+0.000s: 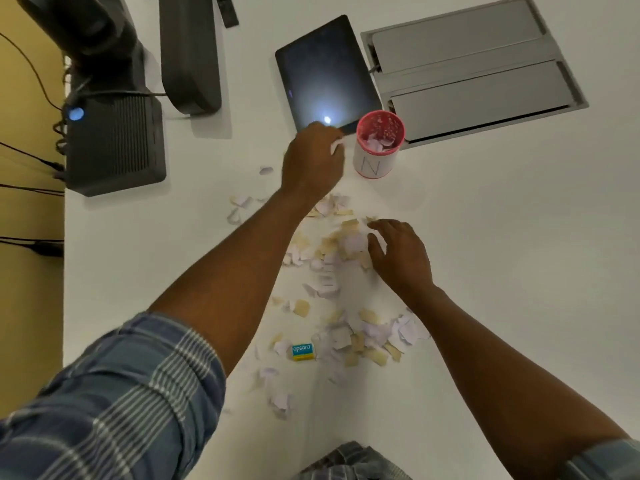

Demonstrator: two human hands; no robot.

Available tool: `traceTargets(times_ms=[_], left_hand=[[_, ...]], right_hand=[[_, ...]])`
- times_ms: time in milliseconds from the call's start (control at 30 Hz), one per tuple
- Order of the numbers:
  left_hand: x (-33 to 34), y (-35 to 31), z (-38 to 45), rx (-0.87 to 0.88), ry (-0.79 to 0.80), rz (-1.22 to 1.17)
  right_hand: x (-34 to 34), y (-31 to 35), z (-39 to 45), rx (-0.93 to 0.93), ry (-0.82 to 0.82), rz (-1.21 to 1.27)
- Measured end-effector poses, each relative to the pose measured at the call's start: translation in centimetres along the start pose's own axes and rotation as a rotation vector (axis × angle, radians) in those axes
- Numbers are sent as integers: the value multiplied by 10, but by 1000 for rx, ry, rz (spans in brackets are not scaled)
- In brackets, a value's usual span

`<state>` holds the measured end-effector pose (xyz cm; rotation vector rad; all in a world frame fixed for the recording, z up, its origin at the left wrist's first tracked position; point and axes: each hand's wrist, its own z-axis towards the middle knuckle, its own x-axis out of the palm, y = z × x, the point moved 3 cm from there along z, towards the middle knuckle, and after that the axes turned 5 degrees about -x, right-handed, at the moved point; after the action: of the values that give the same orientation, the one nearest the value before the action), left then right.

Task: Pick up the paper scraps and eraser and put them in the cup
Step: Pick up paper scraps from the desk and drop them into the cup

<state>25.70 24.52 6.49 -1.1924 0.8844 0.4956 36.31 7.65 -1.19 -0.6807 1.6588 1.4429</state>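
A white cup (372, 164) with a pink rim and inside stands upright on the white table, with some scraps in it. My left hand (311, 157) hovers just left of the cup, fingers closed around white paper scraps. My right hand (398, 254) rests on a pile of white and tan paper scraps (332, 247) in the middle of the table, fingers spread. More scraps (367, 337) lie nearer to me. A small blue and yellow eraser (303, 351) lies flat among them, untouched.
A dark tablet (322, 71) lies behind the cup. A grey cable hatch (474, 67) is set into the table at the back right. Black devices and a stand (114, 140) with cables sit at the back left, by the table's left edge.
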Motion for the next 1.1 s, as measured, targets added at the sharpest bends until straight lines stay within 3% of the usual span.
traceTargets(times_ms=[200, 400, 667, 800, 933, 1100], left_hand=[[-18, 122, -58, -275, -7, 56], [-11, 192, -61, -332, 306, 200], [14, 189, -23, -287, 348, 167], [25, 177, -4, -173, 389, 284], [22, 166, -2, -78, 344, 333], [12, 165, -33, -89, 284, 237]], right_hand=[[16, 26, 36, -146, 83, -45], [42, 54, 95, -265, 258, -103], [75, 89, 177, -341, 327, -209], [84, 94, 191, -411, 419, -306], [76, 91, 188, -451, 332, -373], [64, 74, 156, -402, 289, -334]])
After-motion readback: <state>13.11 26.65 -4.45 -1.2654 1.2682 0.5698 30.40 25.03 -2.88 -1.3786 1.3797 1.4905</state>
